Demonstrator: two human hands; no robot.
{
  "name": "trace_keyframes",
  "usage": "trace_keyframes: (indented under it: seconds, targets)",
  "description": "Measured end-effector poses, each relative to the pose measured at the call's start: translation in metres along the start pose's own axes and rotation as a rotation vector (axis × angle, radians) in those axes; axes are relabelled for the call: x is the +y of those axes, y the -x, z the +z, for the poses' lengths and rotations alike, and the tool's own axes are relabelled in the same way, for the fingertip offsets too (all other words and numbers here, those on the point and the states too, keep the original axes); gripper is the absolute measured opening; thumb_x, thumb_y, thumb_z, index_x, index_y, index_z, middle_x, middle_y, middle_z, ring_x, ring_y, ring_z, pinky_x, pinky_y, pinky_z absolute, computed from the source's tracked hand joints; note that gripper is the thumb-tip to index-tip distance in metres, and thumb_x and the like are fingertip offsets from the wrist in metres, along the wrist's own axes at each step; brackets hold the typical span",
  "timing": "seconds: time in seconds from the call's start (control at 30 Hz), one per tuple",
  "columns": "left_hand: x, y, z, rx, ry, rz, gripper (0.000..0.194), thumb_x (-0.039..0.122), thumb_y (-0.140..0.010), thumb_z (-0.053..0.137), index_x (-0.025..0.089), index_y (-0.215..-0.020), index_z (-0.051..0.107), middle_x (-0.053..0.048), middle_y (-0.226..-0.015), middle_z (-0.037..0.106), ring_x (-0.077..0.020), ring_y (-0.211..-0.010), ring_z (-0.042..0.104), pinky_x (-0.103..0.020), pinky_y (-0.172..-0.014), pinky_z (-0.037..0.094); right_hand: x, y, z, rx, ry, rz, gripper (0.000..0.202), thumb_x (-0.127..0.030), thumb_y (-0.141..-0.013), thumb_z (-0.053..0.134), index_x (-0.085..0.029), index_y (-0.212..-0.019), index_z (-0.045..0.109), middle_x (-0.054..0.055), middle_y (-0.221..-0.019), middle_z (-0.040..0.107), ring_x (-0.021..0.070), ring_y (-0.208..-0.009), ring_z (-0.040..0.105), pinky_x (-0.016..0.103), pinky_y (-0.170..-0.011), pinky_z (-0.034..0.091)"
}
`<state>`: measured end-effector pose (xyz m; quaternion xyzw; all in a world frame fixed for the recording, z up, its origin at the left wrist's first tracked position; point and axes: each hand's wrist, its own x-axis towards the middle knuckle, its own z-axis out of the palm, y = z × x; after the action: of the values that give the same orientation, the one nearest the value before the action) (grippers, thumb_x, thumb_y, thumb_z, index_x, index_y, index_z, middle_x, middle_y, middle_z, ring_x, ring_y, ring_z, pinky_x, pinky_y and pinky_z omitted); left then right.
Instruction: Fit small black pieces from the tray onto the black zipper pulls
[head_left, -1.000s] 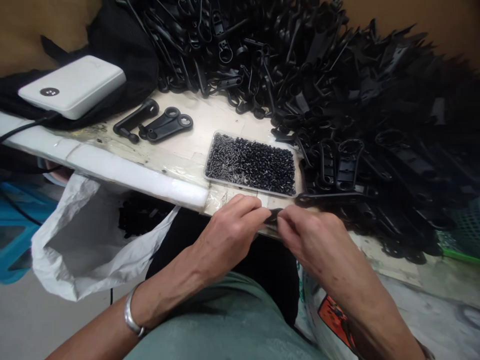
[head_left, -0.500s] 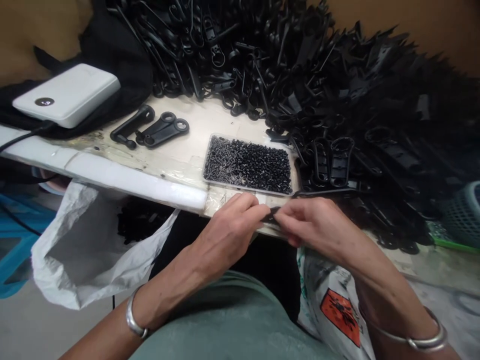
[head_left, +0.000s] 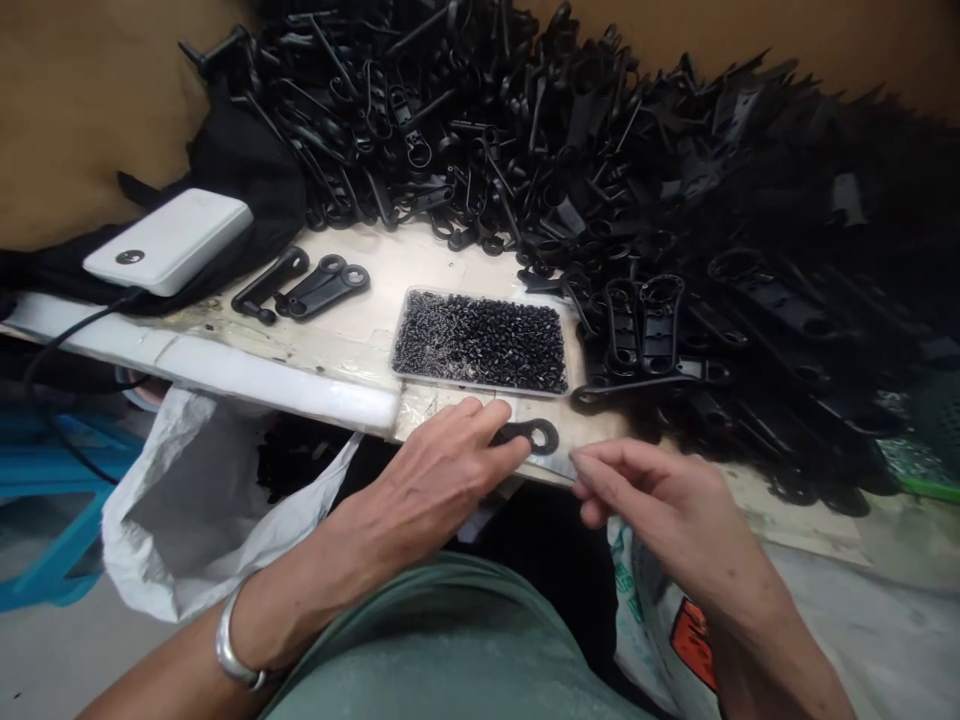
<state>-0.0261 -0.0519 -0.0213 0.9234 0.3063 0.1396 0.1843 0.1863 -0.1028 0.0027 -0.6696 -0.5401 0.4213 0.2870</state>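
My left hand point(head_left: 442, 465) is closed around a black plastic lever point(head_left: 550, 433) at the table's front edge. Its ring-shaped end sticks out to the right past my fingers; the rest is hidden under them. Apart from the lever, just to its right, my right hand point(head_left: 660, 500) has thumb and forefinger pinched together. Whatever may be between those fingertips is too small to make out. Right behind my hands stands a shallow clear box point(head_left: 568, 352), with tiny metallic bits point(head_left: 424, 335) at its left and small black pieces point(head_left: 510, 345) at its right.
A big heap of black plastic levers point(head_left: 480, 130) covers the back and right. A few similar levers point(head_left: 326, 290) lie left of the box, near a white power bank point(head_left: 176, 235) with a cable. An open white sack point(head_left: 165, 520) hangs below the left edge, beside a blue stool point(head_left: 60, 465).
My right hand has come away from the lever, moving right and down. The lever's ring end now shows beyond my left fingers. The whole view has shifted a little.
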Motion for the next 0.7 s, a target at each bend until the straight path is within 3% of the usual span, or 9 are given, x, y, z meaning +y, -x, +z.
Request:
trace_keyframes:
  seconds: [0.1, 0.23, 0.4, 0.53, 0.7]
  targets:
    - [0.001, 0.000, -0.001, -0.003, 0.065, -0.031, 0.037, 0.002, -0.089, 0.035, 0.021, -0.107, 0.061, -0.006, -0.098, 0.050, -0.0176, -0.087, 0.048, -0.029, -0.073, 0.044, 0.006, 0.001, 0.011, 0.020, -0.207, 0.079, 0.034, -0.039, -0.083, 0.064, -0.013, -0.104, 0.067, 0.006, -0.074, 0.072, 0.0157, -0.059, 0.068, 0.026, -0.056, 0.058]
    - [-0.002, 0.005, 0.014, 0.193, 0.174, -0.023, 0.042, -0.001, -0.086, 0.039, 0.022, -0.114, 0.058, -0.007, -0.112, 0.050, -0.0179, -0.100, 0.049, -0.031, -0.084, 0.047, 0.009, 0.002, 0.024, 0.056, -0.489, 0.146, 0.059, -0.038, -0.082, 0.067, -0.009, -0.130, 0.052, 0.011, -0.088, 0.074, 0.0207, -0.074, 0.072, 0.032, -0.065, 0.062]
    - [-0.003, 0.009, 0.031, 0.309, 0.251, -0.003, 0.045, 0.001, -0.088, 0.041, 0.026, -0.123, 0.053, -0.007, -0.119, 0.048, -0.0168, -0.104, 0.051, -0.030, -0.088, 0.049, 0.006, -0.002, 0.032, 0.082, -0.788, 0.183, 0.051, -0.032, -0.078, 0.073, -0.014, -0.124, 0.058, 0.010, -0.101, 0.073, 0.0213, -0.087, 0.072, 0.029, -0.074, 0.061]
    - [-0.002, 0.010, 0.029, 0.307, 0.159, 0.011, 0.036, 0.006, -0.091, 0.042, 0.025, -0.119, 0.054, -0.008, -0.114, 0.049, -0.0172, -0.099, 0.052, -0.030, -0.084, 0.050, 0.006, -0.006, 0.034, 0.075, -0.889, 0.193, 0.043, -0.025, -0.073, 0.078, -0.015, -0.113, 0.065, 0.009, -0.096, 0.075, 0.0164, -0.076, 0.072, 0.026, -0.078, 0.059]
    - [-0.003, 0.011, 0.023, 0.274, 0.047, 0.068, 0.031, 0.010, -0.094, 0.039, 0.023, -0.119, 0.053, -0.010, -0.112, 0.051, -0.0183, -0.095, 0.052, -0.032, -0.080, 0.050, 0.010, -0.005, 0.036, 0.071, -0.902, 0.199, 0.043, -0.025, -0.071, 0.080, -0.014, -0.111, 0.067, 0.010, -0.096, 0.075, 0.0185, -0.079, 0.072, 0.029, -0.079, 0.059]
